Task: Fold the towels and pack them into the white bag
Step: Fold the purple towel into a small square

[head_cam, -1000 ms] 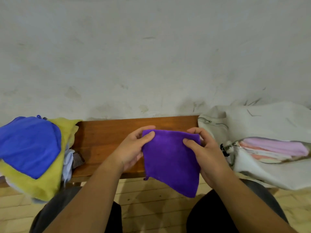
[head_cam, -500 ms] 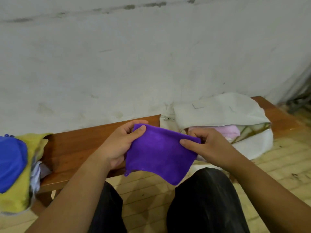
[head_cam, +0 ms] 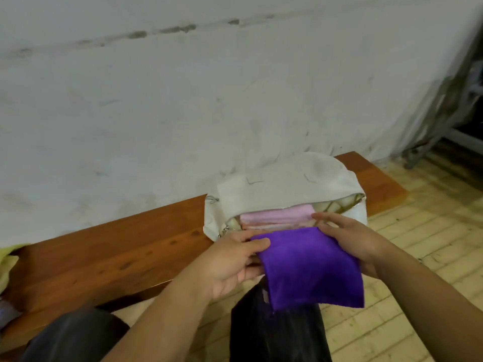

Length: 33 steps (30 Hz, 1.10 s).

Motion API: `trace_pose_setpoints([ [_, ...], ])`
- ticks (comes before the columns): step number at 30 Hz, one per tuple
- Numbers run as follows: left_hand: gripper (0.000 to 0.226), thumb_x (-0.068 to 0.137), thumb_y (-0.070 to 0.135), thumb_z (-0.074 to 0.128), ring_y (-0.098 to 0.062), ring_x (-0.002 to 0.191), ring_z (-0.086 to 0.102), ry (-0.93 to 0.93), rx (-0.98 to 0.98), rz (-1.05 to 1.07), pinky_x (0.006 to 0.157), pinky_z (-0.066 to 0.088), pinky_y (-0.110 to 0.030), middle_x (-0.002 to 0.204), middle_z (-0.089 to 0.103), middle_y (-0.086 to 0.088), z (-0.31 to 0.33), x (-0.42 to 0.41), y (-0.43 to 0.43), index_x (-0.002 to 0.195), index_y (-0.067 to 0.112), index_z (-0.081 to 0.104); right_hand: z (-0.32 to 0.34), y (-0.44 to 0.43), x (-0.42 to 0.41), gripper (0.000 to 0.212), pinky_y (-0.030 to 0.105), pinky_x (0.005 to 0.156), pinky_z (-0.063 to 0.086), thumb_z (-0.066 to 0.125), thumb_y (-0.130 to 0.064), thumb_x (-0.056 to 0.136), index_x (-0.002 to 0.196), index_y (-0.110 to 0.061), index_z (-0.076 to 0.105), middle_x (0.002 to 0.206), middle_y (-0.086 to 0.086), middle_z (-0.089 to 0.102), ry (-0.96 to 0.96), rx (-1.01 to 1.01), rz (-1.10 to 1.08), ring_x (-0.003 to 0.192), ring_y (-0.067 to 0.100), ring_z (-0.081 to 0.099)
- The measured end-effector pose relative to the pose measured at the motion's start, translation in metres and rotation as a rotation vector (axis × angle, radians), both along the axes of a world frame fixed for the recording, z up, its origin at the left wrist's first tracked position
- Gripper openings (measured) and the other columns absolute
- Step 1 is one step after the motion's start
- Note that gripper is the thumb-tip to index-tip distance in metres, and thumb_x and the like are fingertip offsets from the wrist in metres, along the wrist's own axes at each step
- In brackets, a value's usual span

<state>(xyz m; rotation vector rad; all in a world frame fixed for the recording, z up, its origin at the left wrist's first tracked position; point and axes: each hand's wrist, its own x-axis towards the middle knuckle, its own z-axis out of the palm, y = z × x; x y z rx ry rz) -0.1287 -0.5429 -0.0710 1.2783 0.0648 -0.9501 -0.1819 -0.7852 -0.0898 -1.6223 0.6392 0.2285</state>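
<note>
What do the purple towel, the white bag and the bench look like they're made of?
Folded purple towel: soft, matte, fuzzy nap, probably microfibre.
White zip bag: dull woven cloth, maybe canvas, creased.
Reddish-brown bench: wood, glossy finish, with dark knots.

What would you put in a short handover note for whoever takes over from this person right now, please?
Left hand: pinches the left edge of the folded purple towel, thumb on top.
Right hand: holds the towel's right edge, fingertips at the bag's mouth.
White bag: on the bench, unzipped, opening towards the person, folded pink towels inside.
Done: purple towel folded and brought up to the opening.
Left: slide it in on top of the pink ones. A yellow cloth at the bench's left end probably needs folding and packing too.
</note>
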Motion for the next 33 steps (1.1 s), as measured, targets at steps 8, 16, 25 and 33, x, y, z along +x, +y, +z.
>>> trace_pose_setpoints([
  [8,0.028,0.098,-0.001,0.057,-0.017,0.078,0.068,0.072,0.080,-0.008,0.059,0.059,-0.028,0.108,0.071,-0.015,-0.006,0.001,-0.082,0.122,0.009,0.067,0.001,-0.076,0.041,0.049,0.041,0.114,0.037,0.042,-0.033,0.108,0.152,-0.053,0.032,0.164,-0.001,0.029,0.260,-0.472,0.581,0.143,0.027,0.038],
  [16,0.051,0.096,0.000,0.061,-0.019,0.087,0.068,0.052,0.096,0.012,0.064,0.060,-0.029,0.127,0.064,-0.017,0.004,0.034,-0.112,0.144,0.015,0.050,0.000,-0.081,0.096,0.043,0.038,0.115,0.037,0.052,-0.030,0.103,0.142,-0.044,0.044,0.141,-0.012,0.050,0.071,-0.540,0.651,0.122,0.012,0.047],
  [25,0.042,0.095,0.006,0.060,-0.025,0.095,0.074,-0.113,-0.005,0.333,0.078,0.061,-0.043,0.109,0.074,-0.007,0.010,0.058,-0.104,0.127,0.033,0.056,0.019,-0.075,0.116,0.033,0.033,0.086,0.060,0.059,-0.029,0.102,0.130,-0.044,0.050,0.126,-0.011,0.058,0.026,-0.056,0.272,0.110,0.017,0.062],
  [33,0.048,0.095,0.010,0.053,-0.013,0.108,0.063,-0.575,0.343,0.427,0.098,0.054,-0.034,0.118,0.064,0.012,-0.003,0.096,-0.097,0.136,0.034,0.052,0.009,-0.031,0.135,0.034,0.043,0.099,0.056,0.062,-0.013,0.098,0.129,-0.027,0.060,0.122,0.003,0.071,-0.128,0.050,0.093,0.110,0.025,0.069],
])
